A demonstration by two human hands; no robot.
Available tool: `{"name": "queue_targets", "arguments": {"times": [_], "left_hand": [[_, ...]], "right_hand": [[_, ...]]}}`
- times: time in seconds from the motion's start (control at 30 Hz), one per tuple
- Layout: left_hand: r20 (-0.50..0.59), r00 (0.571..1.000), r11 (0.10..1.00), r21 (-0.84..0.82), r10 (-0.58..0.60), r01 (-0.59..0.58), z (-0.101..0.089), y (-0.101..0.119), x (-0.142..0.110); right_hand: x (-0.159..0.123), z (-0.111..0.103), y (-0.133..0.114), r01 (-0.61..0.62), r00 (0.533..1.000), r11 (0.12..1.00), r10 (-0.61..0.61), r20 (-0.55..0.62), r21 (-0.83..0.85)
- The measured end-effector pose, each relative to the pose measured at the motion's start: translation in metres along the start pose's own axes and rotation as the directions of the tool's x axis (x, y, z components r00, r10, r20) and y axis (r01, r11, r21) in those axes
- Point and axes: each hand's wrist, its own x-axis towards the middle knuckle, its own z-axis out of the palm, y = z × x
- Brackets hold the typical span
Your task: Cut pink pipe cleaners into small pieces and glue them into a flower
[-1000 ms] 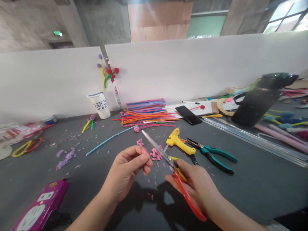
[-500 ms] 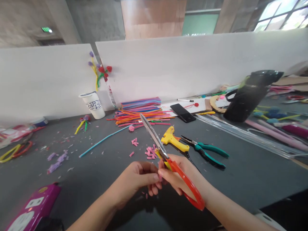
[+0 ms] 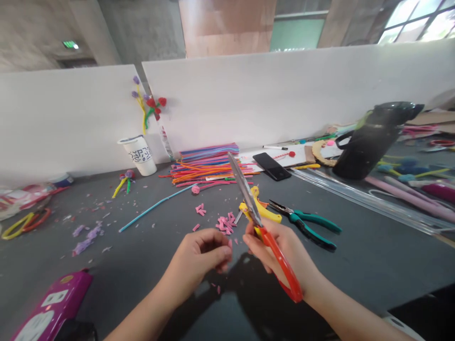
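My left hand is closed in a pinch, with a small pink piece of pipe cleaner showing at the fingertips. In my right hand is a pair of scissors with red and yellow handles, its blades together and pointing up and away. Just beyond my hands lies a pile of short pink pipe cleaner pieces. A smaller cluster of pink pieces sits to its left. The yellow glue gun is partly hidden behind the scissors and my right hand.
Green-handled pliers lie to the right. Farther back are bundled pipe cleaners, a phone, a paper cup and a black jug. A purple power strip and another pair of scissors are on the left.
My hands came together at the fingertips half a second ago and are now apart. The scissors have swung more upright. The view has shifted slightly.
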Motion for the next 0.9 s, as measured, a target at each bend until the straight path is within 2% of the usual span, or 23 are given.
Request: {"name": "queue_targets", "arguments": {"times": [0.13,0.23,0.3,0.4,0.63,0.9], "left_hand": [[-0.127,0.986,0.975,-0.181,0.105,-0.127,-0.007,0.006,-0.001],[-0.207,0.963,0.939,-0.260,0.172,-0.223,-0.012,0.008,-0.002],[-0.270,0.942,0.922,-0.276,0.199,-0.273,-0.012,0.009,-0.003],[-0.310,0.926,0.913,-0.272,0.215,-0.303,-0.011,0.010,-0.004],[-0.309,0.917,0.908,-0.252,0.251,-0.333,-0.012,0.009,-0.004],[-0.307,0.916,0.907,-0.250,0.258,-0.339,-0.012,0.009,-0.005]], "right_hand": [[-0.006,-0.005,0.002,0.064,0.998,0.958,-0.059,0.027,-0.281],[-0.012,-0.003,0.005,0.122,0.992,0.850,-0.112,0.051,-0.512],[-0.015,-0.001,0.008,0.162,0.985,0.781,-0.161,0.055,-0.603],[-0.016,0.000,0.011,0.188,0.977,0.712,-0.206,0.054,-0.677],[-0.014,0.001,0.017,0.220,0.961,0.599,-0.269,0.066,-0.770],[-0.012,0.005,0.018,0.204,0.970,0.557,-0.227,0.089,-0.805]]}}
